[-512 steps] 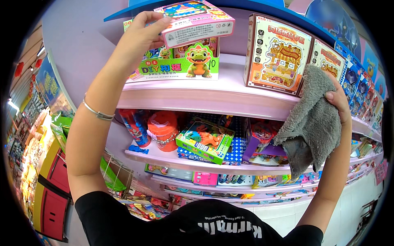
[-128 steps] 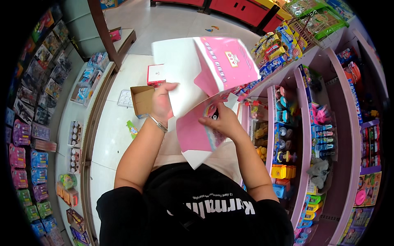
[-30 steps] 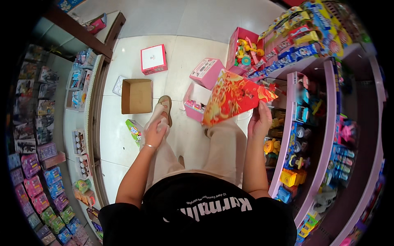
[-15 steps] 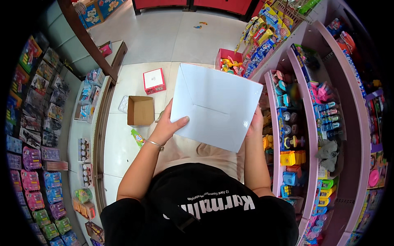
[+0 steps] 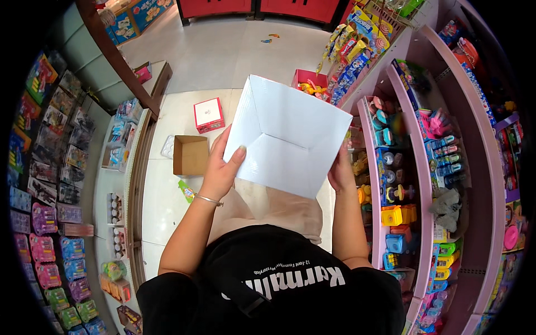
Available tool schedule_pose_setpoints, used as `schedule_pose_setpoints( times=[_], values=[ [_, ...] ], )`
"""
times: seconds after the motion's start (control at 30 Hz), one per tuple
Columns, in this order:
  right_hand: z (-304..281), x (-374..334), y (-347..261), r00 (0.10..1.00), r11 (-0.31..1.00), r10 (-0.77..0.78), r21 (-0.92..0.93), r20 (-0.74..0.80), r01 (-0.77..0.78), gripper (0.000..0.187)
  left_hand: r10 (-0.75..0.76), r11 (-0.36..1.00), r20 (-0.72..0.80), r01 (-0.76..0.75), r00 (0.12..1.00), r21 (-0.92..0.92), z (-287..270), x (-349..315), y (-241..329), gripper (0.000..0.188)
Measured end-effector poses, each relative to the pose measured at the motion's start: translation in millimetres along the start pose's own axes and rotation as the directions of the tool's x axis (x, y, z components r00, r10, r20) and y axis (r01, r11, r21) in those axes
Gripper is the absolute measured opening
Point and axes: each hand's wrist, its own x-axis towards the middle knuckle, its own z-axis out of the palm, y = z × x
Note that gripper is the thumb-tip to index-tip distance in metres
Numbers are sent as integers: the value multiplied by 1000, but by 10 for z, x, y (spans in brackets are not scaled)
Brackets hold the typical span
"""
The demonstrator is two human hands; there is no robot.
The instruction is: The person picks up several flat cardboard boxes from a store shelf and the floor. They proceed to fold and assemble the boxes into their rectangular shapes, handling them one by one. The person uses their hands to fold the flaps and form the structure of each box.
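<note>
A white cardboard box is held out in front of my body, tilted, its face with folded, interlocking flaps turned up toward me. My left hand grips the box's left side, the thumb lying on the white face and the other fingers out of sight behind it. At the box's right edge, my right hand clasps the side, its fingers partly hidden by the box. What lies on the far side of the box cannot be seen.
On the floor stand an open brown carton and a red box with a white top. A green packet lies near my left forearm. Toy shelves rise close on the right; hanging packs line the left.
The white box has tipped slightly, its near corner drawing up and left and its flap folds showing more. Both hands still hold it, and my right hand has shifted a little lower and left.
</note>
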Motion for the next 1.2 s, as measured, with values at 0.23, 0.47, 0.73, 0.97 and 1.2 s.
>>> schedule_pose_setpoints(
  times=[0.23, 0.47, 0.73, 0.97, 1.2],
  values=[
    [334, 80, 4, 977, 953, -192, -218, 95, 208, 86, 40, 996, 32, -43, 999, 76, -142, -44, 69, 58],
    [575, 188, 40, 892, 755, -446, -563, -67, 336, 88, 71, 996, 10, -71, 997, 50, -47, -70, 10, 63],
    [702, 168, 110, 855, 486, -517, -808, 42, 334, 90, -232, 939, 36, 233, 972, -253, -125, -46, -173, 62],
    [526, 182, 448, 988, 996, -54, 61, -144, 64, 72, -123, 963, -252, 53, 960, -266, -105, -39, -240, 51],
    [628, 37, 701, 980, 753, 13, 644, 198, -139, 49, 47, 989, -178, -70, 983, -129, 363, -194, -131, 57]
  ],
)
